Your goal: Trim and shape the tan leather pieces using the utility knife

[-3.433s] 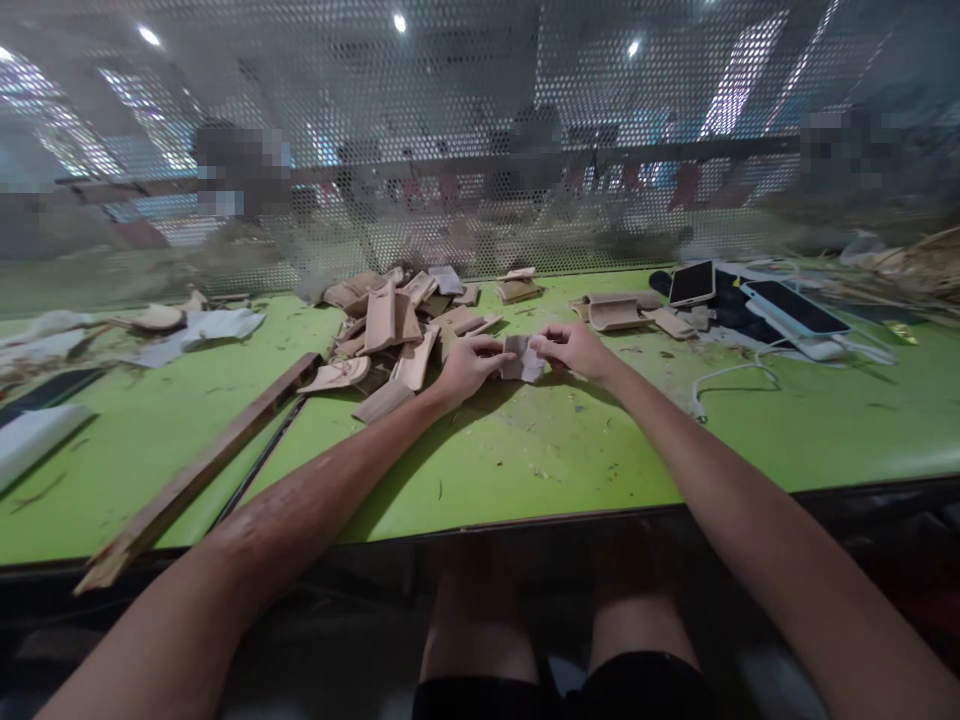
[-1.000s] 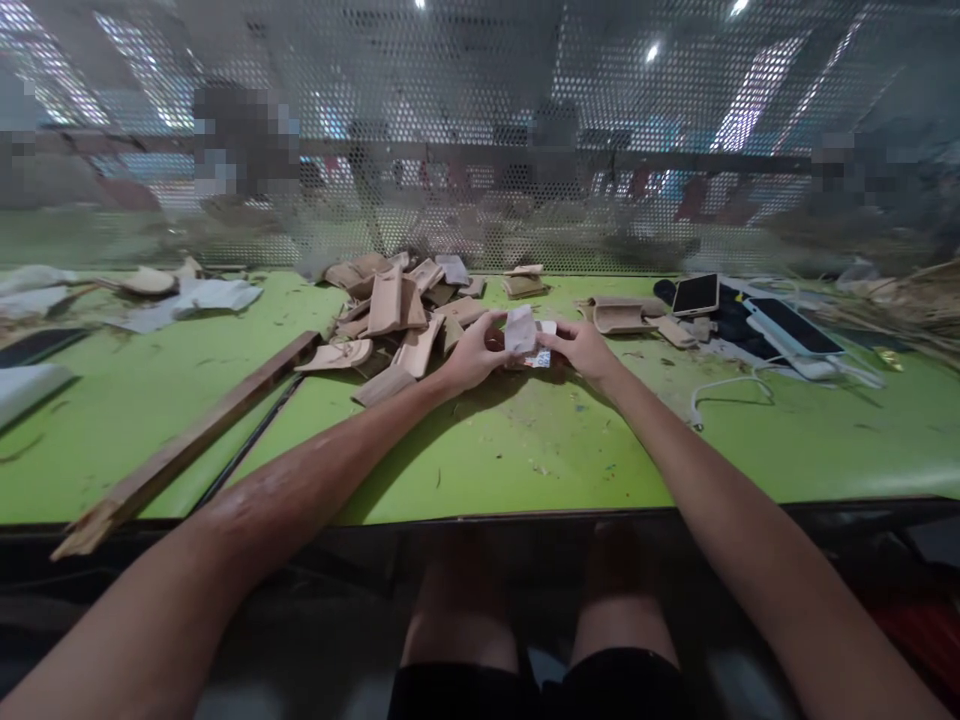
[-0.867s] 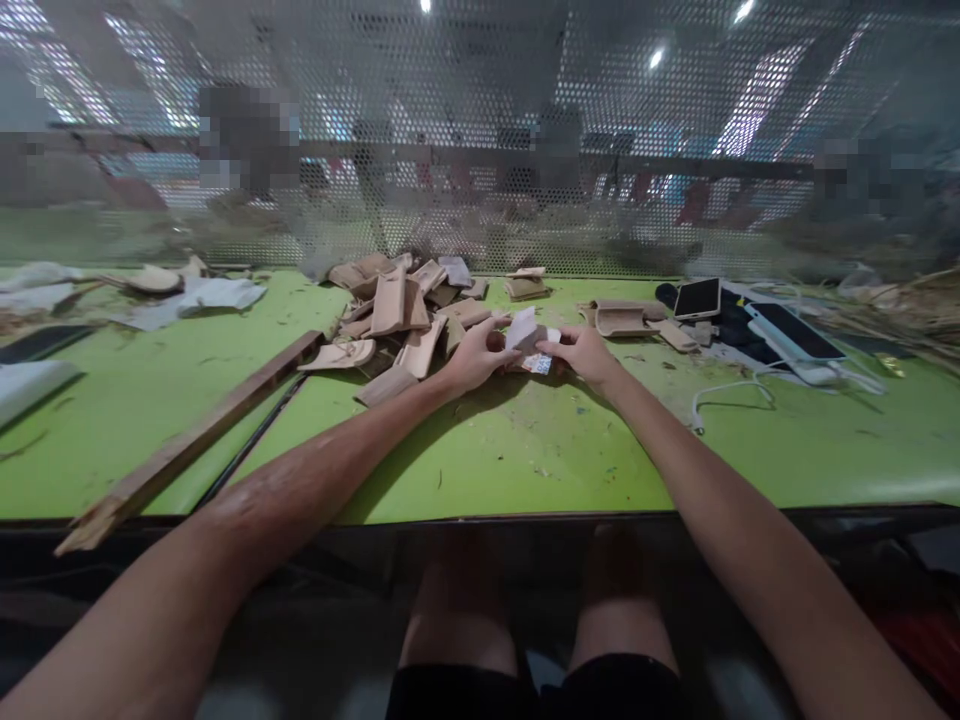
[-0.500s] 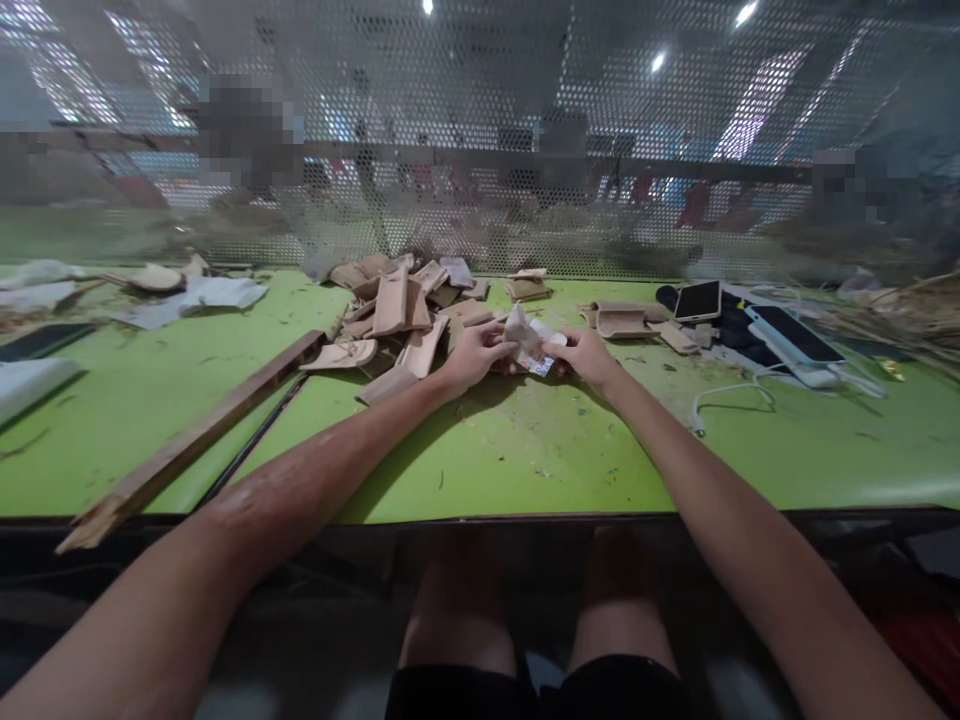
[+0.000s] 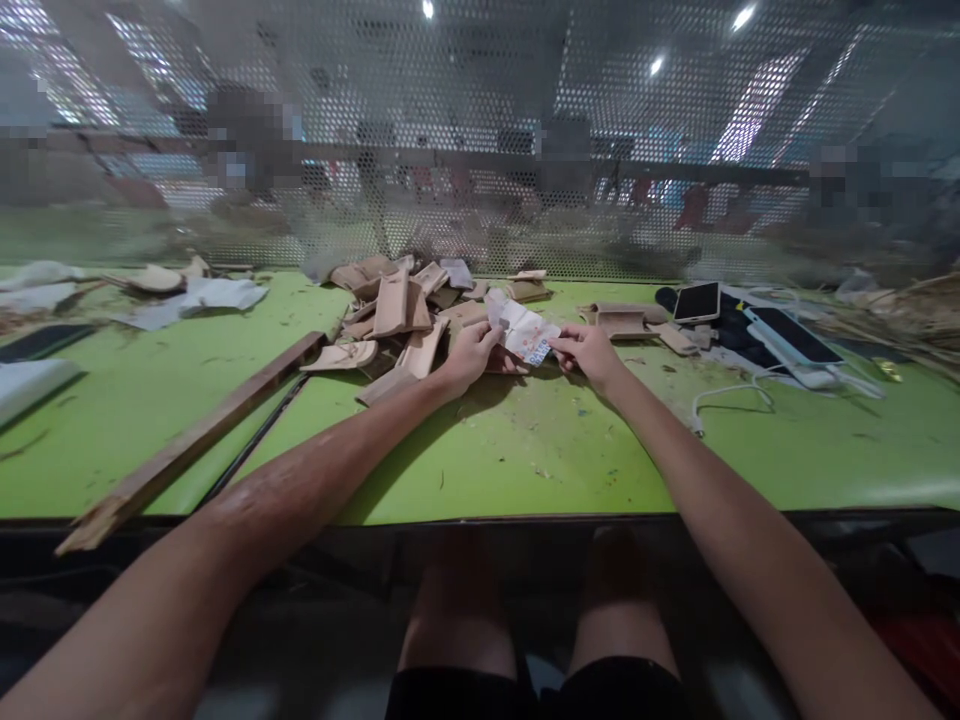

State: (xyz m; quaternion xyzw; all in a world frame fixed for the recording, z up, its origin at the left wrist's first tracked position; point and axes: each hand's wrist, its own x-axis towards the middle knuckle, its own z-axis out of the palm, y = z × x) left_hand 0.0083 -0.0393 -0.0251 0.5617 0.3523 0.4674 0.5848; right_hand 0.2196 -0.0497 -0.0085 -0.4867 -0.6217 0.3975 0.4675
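Between my hands is a creased white paper sheet (image 5: 526,330) with orange and blue print, held above the green tabletop (image 5: 517,450). My left hand (image 5: 474,358) pinches its left side, thumb on top. My right hand (image 5: 589,352) has thumb and fingers closed on the lower right edge. Close beside my left hand lies a heap of light-brown curved pieces (image 5: 394,310), wood or bamboo by their look. A similar brown piece partly shows under the paper, by my left fingers; whether they hold it I cannot tell.
A long wooden stick (image 5: 202,430) lies slanted at left, its splintered end over the table edge. At right are more brown pieces (image 5: 622,318), a dark-screened phone (image 5: 697,300), a light-blue device (image 5: 795,340) and a white cable (image 5: 735,388). A perforated screen (image 5: 480,200) stands behind.
The paper was crumpled between my fingers; now it is spread flatter, its print showing. My right hand has shifted slightly on its edge.
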